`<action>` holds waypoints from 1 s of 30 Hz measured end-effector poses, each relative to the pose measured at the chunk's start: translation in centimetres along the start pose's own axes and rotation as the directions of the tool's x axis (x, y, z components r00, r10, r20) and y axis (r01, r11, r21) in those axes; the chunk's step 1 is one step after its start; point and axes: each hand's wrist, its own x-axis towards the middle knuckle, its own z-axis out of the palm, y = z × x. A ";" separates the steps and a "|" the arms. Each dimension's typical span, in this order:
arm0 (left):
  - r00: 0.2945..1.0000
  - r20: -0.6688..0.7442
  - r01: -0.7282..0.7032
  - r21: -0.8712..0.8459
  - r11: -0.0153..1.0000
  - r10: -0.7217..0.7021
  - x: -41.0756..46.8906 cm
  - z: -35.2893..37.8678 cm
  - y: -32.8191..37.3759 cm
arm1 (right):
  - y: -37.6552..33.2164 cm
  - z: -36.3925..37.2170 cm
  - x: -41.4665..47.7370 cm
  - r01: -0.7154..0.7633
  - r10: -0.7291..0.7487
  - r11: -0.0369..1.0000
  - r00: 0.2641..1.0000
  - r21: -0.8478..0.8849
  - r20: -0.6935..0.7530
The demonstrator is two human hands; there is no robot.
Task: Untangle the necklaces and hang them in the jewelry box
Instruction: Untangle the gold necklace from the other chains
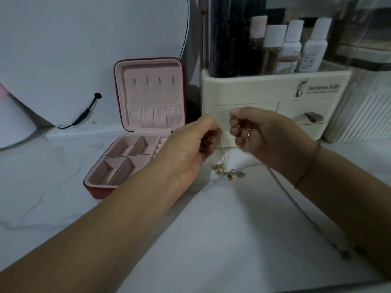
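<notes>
Necklaces (pixel 229 174) lay tangled in the head view. Their pendants were bunched on or just above the white counter (pixel 63 187), directly below your hands, and fine chains ran up into your fingers. Your left hand (pixel 190 149) and right hand (pixel 261 135) were both curled, each pinching chain, close together in front of the cream organizer (pixel 275 96). One strand (pixel 282 188) trailed under your right wrist toward the counter's near edge.

You looked to be mid-untangling. Nothing hung yet on the hooks (pixel 152 81) in the lid of the jewelry box (pixel 135 98), which stood open just left of your left hand. Next you probably needed to tease one chain free, slowly. Open room lay toward you, while the organizer crowded the far side. The trailing strand risked slipping off the edge.
</notes>
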 end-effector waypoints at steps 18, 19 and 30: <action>0.991 0.120 0.035 0.186 0.982 -0.058 0.1 -1.2 1.2 | 0.2 -0.1 -0.5 0.115 -0.067 0.918 0.988 -0.380 0.137; 0.988 0.139 0.043 0.198 0.979 -0.072 0.0 -1.2 1.2 | 0.2 -0.1 -0.5 0.097 -0.053 0.926 0.990 -0.365 0.129; 0.993 0.052 -0.119 0.395 0.911 0.107 0.3 -1.6 1.1 | -0.1 -0.5 -0.8 0.121 -0.009 0.882 0.971 -0.456 0.240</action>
